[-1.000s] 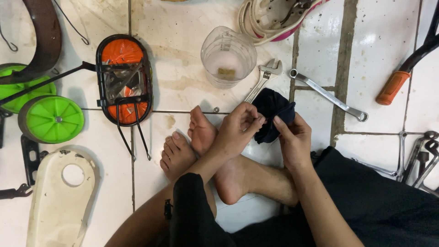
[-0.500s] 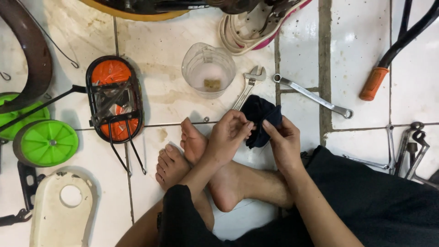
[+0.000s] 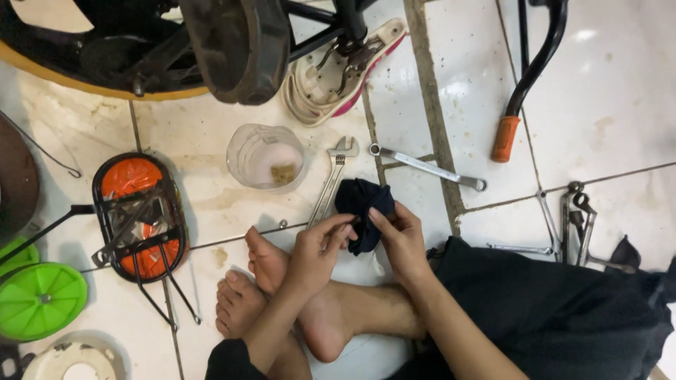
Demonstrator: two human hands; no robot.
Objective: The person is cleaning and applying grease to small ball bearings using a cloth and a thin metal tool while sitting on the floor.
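Both of my hands hold a dark blue cloth [image 3: 362, 204] just above my crossed bare feet [image 3: 267, 281]. My left hand [image 3: 318, 253] pinches the cloth's lower left edge with thumb and fingers. My right hand [image 3: 400, 243] grips the cloth from the right, fingers closed on it. Whether something small is wrapped inside the cloth is hidden. An adjustable wrench [image 3: 332, 179] lies on the tiles just left of the cloth, partly under it.
A clear plastic cup [image 3: 265, 156], a ring spanner [image 3: 426, 167], an orange-and-black wire rack [image 3: 139, 218], green discs [image 3: 39, 299], a sandal [image 3: 338, 70], a bicycle wheel [image 3: 105, 63], an orange-gripped handlebar [image 3: 524, 91] and pliers [image 3: 577, 222] lie on the white tiled floor.
The camera has tilted up, so everything slid down in view and the bicycle wheel came in at the top. My hands stay on the cloth, working its edge.
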